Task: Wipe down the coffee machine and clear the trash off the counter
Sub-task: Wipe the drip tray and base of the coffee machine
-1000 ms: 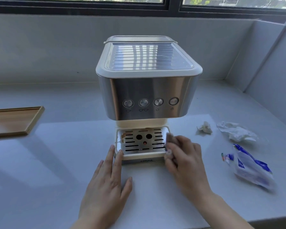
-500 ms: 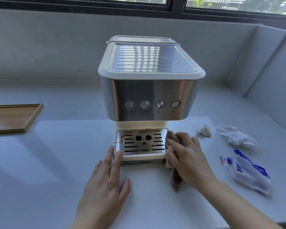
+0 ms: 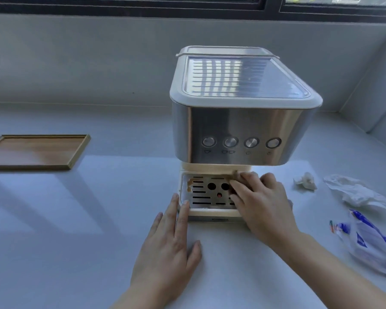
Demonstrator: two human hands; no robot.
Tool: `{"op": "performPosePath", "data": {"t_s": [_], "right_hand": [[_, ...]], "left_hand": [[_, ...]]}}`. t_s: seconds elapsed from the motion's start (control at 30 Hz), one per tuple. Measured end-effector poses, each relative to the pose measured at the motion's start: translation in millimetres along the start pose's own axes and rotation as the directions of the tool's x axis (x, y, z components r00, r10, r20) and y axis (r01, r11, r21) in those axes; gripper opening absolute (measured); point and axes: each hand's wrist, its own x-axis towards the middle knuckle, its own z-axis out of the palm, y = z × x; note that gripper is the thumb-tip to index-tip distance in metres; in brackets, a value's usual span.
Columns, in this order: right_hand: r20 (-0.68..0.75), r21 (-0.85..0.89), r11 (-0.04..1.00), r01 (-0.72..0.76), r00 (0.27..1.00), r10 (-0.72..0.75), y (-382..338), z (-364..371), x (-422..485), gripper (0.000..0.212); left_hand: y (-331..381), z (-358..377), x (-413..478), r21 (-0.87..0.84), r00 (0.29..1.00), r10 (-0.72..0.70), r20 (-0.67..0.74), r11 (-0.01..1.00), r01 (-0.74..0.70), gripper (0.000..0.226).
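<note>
A steel and cream coffee machine [image 3: 241,130] stands on the white counter [image 3: 76,219]. Its metal drip tray [image 3: 204,192] carries a brown stain at its left rear corner. My right hand [image 3: 261,201] lies flat over the tray's right half, pressing a wipe [image 3: 237,175] of which only a brownish edge shows past the fingertips. My left hand [image 3: 167,250] rests flat on the counter, its fingertips touching the tray's left front corner. To the right lie a small tissue wad [image 3: 304,180], a crumpled white paper [image 3: 357,192] and a blue-and-white plastic wrapper [image 3: 370,239].
A shallow wooden tray [image 3: 37,151] sits at the left of the counter. A grey wall and a dark window frame run behind the machine, and a side wall closes the counter's right end.
My right hand has moved with the wipe from the tray's right outer side onto the top of the grate, sliding left. The left hand has stayed put. The camera has shifted left.
</note>
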Motion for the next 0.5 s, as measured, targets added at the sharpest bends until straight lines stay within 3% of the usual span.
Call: {"op": "performPosePath", "data": {"t_s": [0.1, 0.13, 0.2, 0.27, 0.3, 0.43, 0.5], "right_hand": [[-0.010, 0.056, 0.955, 0.290, 0.957, -0.290, -8.9, 3.5, -4.4, 0.032], [-0.009, 0.088, 0.958, 0.273, 0.962, -0.273, -2.0, 3.3, 1.9, 0.031], [-0.028, 0.148, 0.988, 0.055, 0.998, -0.051, 12.5, 2.8, 17.4, 0.027], [-0.039, 0.200, 0.972, -0.128, 0.990, 0.138, 10.9, 5.8, 21.7, 0.021], [-0.054, 0.167, 0.979, -0.114, 0.991, 0.125, 3.6, 9.0, 19.1, 0.019], [-0.032, 0.132, 0.973, 0.190, 0.982, -0.187, -6.8, 14.1, 2.1, 0.028], [-0.043, 0.135, 0.980, 0.148, 0.989, -0.144, 9.7, 11.3, 14.4, 0.027]], "left_hand": [[0.9, -3.1, 0.5, 0.029, 0.999, -0.014, 0.038, 1.000, 0.013, 0.080], [1.2, -4.0, 0.6, 0.027, 0.999, -0.020, 0.038, 0.999, 0.019, 0.080], [1.4, -3.2, 0.4, 0.034, 0.999, -0.019, 0.034, 0.999, 0.018, 0.079], [1.8, -2.1, 0.2, 0.039, 0.999, -0.014, 0.030, 0.999, 0.013, 0.080], [1.6, -1.5, 0.1, 0.037, 0.999, -0.017, 0.032, 0.999, 0.016, 0.080], [1.0, -1.5, 0.2, 0.046, 0.999, -0.023, 0.038, 0.999, 0.021, 0.080], [1.6, -2.5, 0.6, 0.052, 0.999, -0.020, 0.028, 0.998, 0.019, 0.080]]}}
